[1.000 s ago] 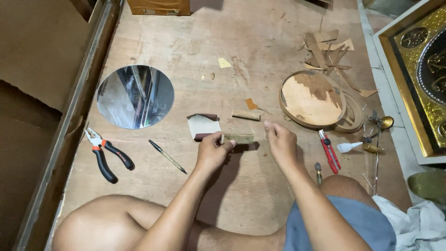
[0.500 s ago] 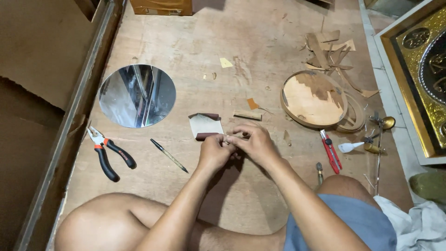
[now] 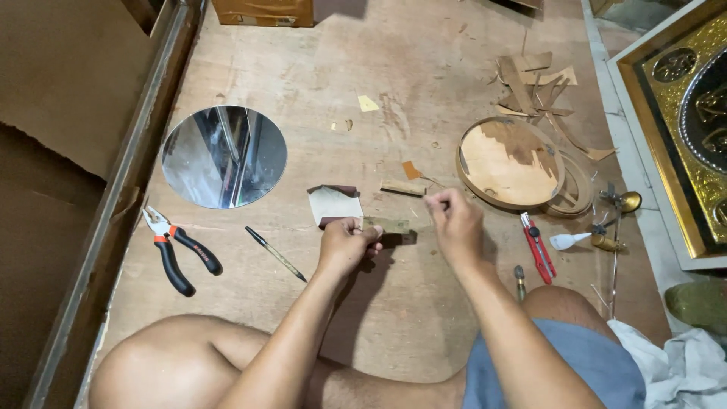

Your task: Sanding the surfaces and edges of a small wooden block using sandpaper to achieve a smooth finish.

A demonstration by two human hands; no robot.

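The left hand (image 3: 344,244) pinches the left end of a short flat wooden strip (image 3: 388,225), which juts right toward the right hand (image 3: 454,221), whose fingers are closed beside its right end, contact unclear. A folded sandpaper sheet (image 3: 333,203) lies just beyond.

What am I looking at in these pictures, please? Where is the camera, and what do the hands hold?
There is no machine here: a person sits on a plywood floor and works with bare hands. The camera is worn on the head and looks down. The left hand grips a small flat wooden strip; the right hand pinches something too small to tell. Around them lie a round mirror, pliers, a pen, a piece of paper, a round wooden disc in a ring, a red cutter and wood scraps.
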